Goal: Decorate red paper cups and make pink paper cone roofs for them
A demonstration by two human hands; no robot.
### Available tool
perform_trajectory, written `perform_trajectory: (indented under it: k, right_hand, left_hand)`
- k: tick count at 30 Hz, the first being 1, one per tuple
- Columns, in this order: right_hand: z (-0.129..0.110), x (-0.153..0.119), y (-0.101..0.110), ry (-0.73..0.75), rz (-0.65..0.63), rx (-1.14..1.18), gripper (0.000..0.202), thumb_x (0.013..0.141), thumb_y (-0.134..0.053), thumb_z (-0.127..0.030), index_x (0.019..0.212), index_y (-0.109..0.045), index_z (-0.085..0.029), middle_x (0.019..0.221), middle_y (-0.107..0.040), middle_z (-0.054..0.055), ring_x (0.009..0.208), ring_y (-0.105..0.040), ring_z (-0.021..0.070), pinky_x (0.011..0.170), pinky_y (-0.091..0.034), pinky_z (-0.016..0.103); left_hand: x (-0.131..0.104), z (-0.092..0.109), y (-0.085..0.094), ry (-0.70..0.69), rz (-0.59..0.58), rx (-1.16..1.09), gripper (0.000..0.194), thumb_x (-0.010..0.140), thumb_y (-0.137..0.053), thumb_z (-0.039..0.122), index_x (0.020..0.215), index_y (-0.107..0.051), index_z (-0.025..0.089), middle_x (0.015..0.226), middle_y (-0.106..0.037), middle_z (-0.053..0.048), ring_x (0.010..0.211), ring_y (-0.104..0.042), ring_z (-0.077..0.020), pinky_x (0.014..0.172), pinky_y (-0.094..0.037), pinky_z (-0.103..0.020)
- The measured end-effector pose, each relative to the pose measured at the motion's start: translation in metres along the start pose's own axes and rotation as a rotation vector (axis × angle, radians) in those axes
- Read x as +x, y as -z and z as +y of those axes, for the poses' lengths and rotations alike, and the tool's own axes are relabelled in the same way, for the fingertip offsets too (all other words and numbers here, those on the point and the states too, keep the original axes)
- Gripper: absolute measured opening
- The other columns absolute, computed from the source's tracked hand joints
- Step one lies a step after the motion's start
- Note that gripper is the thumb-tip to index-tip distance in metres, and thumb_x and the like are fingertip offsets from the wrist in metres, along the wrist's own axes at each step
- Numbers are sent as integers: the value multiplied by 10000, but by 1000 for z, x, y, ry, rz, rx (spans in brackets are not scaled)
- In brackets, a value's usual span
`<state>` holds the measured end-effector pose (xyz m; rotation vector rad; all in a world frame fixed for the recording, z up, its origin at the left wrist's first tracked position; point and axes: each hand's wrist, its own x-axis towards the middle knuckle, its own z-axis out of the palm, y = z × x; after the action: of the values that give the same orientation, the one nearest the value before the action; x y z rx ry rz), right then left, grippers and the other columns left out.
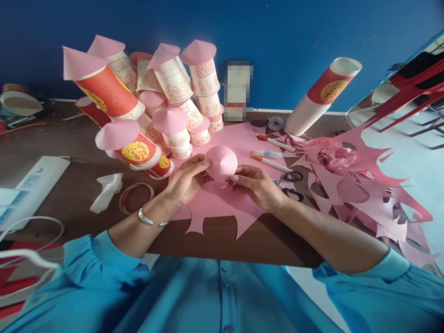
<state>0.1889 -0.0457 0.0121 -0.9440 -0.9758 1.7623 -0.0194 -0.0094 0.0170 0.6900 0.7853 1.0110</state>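
A small pink paper cone (222, 163) is held up between both hands, its tip facing me. My left hand (187, 178) pinches the cone's left edge, thumb on top. On the lower right edge, the thumb and fingers of my right hand (255, 185) close on the same cone. Beneath them lies a pink paper sheet (215, 206) with curved cut-outs along its near edge. Black-handled scissors (293, 185) rest just right of my right hand. Behind my left hand stand stacked paper cups (173, 81) with drawn flowers, topped by pink cones (199, 52).
Pink paper scraps (360, 185) pile up at the right. A tall cup stack (314, 99) leans near the blue wall, beside a grey tape roll (275, 123). Markers (272, 163) and a glue stick (267, 153) lie on the sheet. A power strip (38, 185) is at left.
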Motion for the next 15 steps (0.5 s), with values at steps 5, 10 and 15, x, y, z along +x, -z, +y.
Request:
perform_trajectory:
  k: [5, 10, 15]
  right_hand:
    - [1, 3, 4, 25, 77, 20, 381, 659, -949, -490, 743, -733, -188, 719, -716, 3, 679, -610, 121, 694, -476, 277]
    - [-1, 3, 9, 12, 47, -24, 372, 681, -933, -485, 721, -720, -183, 681, -681, -9, 656, -590, 117, 679, -451, 275]
    - [1, 3, 10, 21, 26, -34, 369, 719, -912, -493, 737, -712, -184, 692, -649, -12, 670, -577, 122, 689, -463, 281]
  left_hand:
    - [-4, 1, -1, 70, -65, 69, 281, 697, -890, 300, 875, -718, 167, 894, -743, -46, 800, -676, -178, 715, -551, -298]
    - [-6, 2, -2, 69, -99, 154, 325, 713, -877, 380, 925, -758, 164, 878, -748, -55, 771, -665, -179, 639, -490, -273]
    - [-6, 1, 1, 53, -102, 254, 315, 697, -884, 396, 881, -769, 168, 840, -748, -51, 752, -646, -180, 656, -480, -285]
